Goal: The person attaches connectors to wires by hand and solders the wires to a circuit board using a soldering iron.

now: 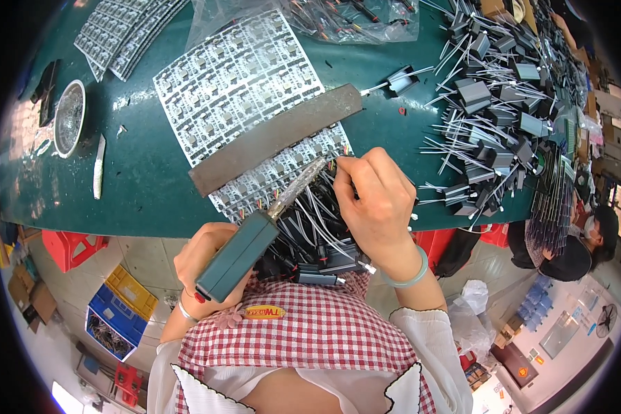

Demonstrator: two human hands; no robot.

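My left hand (205,257) is wrapped around the dark green body of a soldering gun (238,257). Its silvery shaft slants up to the right, with the tip at the near edge of a white circuit board panel (238,69). Close to that tip, my right hand (374,193) pinches what looks like a thin wire, mostly hidden by the fingers. A flat brownish metal bar (279,138) lies across the panel. Below the near edge hangs a bundle of black parts with white and grey wires (314,221), between my hands and the checked apron.
Many black housings with white leads (475,96) are heaped on the right of the green table (145,179). One separate housing (401,81) lies by the bar. A round metal bowl (70,119), stacked panels (127,31) and a plastic bag (352,21) are also there. Another person (579,238) sits far right.
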